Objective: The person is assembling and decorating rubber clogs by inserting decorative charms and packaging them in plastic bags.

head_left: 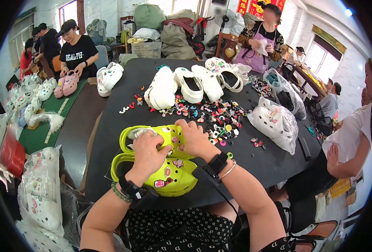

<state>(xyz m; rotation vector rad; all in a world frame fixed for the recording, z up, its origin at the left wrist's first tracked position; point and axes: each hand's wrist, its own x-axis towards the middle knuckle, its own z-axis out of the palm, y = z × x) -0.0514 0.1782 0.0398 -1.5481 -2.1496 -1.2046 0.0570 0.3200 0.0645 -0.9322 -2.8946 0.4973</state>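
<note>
Head view: far lime clog sits on blk table beside near lime clog, nr the wearer's edge; L hand pinches its opening rim, R hand wraps its toe. Prob. light, semi-soft foam, non-slip; best hold sidewalls, avoiding stuck-on charms. Loose charms crowd beyond; more room R.

So the person's got both bare hands on the farther of two lime-green clogs, left hand over by its opening and right hand around the toe end, while the nearer lime clog sits right beside it on the dark table. Just past them there's a messy heap of colorful charms, with white clogs lined up behind. Off to the left, a co-worker in a black T-shirt is handling pink clogs.
</note>
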